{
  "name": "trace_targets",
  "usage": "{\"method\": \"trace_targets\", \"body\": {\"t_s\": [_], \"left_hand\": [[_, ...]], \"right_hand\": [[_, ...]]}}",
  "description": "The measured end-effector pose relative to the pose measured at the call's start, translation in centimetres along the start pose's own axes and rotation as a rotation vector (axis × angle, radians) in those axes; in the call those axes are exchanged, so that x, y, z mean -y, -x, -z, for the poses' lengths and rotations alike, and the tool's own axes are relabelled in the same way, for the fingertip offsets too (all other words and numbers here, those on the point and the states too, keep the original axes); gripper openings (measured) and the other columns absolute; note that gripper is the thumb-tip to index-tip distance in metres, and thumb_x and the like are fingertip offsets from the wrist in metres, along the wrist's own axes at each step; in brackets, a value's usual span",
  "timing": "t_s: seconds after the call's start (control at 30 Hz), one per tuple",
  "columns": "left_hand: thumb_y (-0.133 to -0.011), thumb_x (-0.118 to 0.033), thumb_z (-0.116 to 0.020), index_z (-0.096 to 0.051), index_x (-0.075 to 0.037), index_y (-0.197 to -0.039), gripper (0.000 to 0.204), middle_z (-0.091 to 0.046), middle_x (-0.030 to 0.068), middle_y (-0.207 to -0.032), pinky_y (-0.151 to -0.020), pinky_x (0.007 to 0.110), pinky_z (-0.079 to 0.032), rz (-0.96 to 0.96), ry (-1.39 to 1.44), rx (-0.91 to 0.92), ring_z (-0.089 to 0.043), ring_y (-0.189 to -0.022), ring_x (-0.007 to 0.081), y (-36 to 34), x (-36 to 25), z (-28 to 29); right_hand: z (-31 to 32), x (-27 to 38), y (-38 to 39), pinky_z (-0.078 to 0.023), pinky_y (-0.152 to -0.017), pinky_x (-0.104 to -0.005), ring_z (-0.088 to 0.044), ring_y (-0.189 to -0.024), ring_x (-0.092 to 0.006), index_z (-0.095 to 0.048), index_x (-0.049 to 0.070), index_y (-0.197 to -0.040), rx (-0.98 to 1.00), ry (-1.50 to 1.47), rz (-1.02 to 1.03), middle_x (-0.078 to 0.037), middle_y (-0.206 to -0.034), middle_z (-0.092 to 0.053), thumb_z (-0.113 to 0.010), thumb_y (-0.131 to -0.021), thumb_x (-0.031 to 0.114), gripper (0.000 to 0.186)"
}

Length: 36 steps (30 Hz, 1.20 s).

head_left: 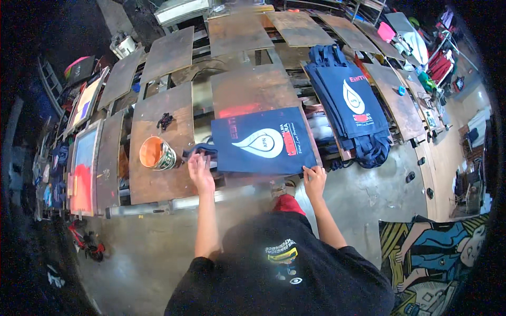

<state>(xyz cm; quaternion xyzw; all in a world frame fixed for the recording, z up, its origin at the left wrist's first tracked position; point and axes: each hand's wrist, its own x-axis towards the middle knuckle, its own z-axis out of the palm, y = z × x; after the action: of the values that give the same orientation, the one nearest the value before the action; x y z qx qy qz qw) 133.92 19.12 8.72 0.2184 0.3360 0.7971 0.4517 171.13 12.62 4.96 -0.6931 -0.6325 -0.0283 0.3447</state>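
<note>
A navy blue cloth tote bag (224, 158) lies flat on a brown board in front of me, its handles to the left. A white drop-shaped print and coral-red printing mark its upper face. My right hand (315, 181) pinches the bag's near right corner between thumb and fingers. Beside the handles at the bag's near left, my left hand (202, 174) is raised with its fingers apart, holding nothing that I can see. To the right lies a stack of similar navy bags (337, 100), with handles bunched at both ends.
A bucket with orange-red paint inside (158, 154) stands on the board to the left, with a small black bundle (165, 121) behind it. A framed screen with red ink (83, 184) leans farther left. Several brown boards (240, 34) rest on the slatted table frame.
</note>
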Motion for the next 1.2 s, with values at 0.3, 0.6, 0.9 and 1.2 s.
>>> {"method": "trace_targets", "body": {"t_s": [0.3,0.6,0.9,1.2], "left_hand": [[-0.095,-0.019,-0.065,-0.058,-0.013,-0.125,0.032,-0.055,0.002,-0.122,-0.087,0.037,-0.051,0.384,-0.402,-0.32,-0.055,-0.107,0.0177,2.6,2.5,6.8],[-0.093,-0.017,-0.064,-0.047,-0.004,-0.14,0.053,-0.016,0.0283,-0.158,-0.106,0.046,-0.041,-0.196,-1.188,-0.253,-0.04,-0.137,0.0379,6.6,3.2,1.3],[-0.103,-0.045,-0.046,-0.053,0.007,-0.133,0.061,-0.061,0.0192,-0.129,-0.104,0.038,-0.041,0.312,-1.101,0.061,-0.057,-0.119,0.0286,1.5,8.1,3.7],[-0.099,-0.032,-0.059,-0.064,0.002,-0.118,0.04,-0.067,0.0094,-0.112,-0.087,0.03,-0.048,0.155,-0.904,-0.317,-0.062,-0.102,0.0169,4.3,7.3,8.9]], "right_hand": [[0.7,-0.9,-1.0,-0.043,-0.077,-0.0396,-0.057,-0.09,-0.0276,-0.077,0.012,-0.093,0.109,-0.029,0.011,-0.007,-0.085,-0.06,-0.073,-0.079,0.012,0.014],[2.6,-2.6,-6.0,-0.053,-0.079,-0.0435,-0.067,-0.091,-0.033,-0.077,0.01,-0.098,0.621,-0.073,0.012,-0.014,-0.094,-0.07,-0.076,-0.076,0.025,0.027],[2.0,-4.3,-9.6,-0.054,-0.076,-0.044,-0.069,-0.084,-0.0369,-0.074,0.004,-0.098,0.93,-0.252,0.102,-0.02,-0.09,-0.071,-0.071,-0.082,0.028,0.029],[1.0,-7.6,-11.0,-0.054,-0.067,-0.036,-0.069,-0.069,-0.0276,-0.073,0.0,-0.094,0.866,-0.467,0.103,-0.016,-0.077,-0.07,-0.077,-0.077,0.018,0.025]]}}
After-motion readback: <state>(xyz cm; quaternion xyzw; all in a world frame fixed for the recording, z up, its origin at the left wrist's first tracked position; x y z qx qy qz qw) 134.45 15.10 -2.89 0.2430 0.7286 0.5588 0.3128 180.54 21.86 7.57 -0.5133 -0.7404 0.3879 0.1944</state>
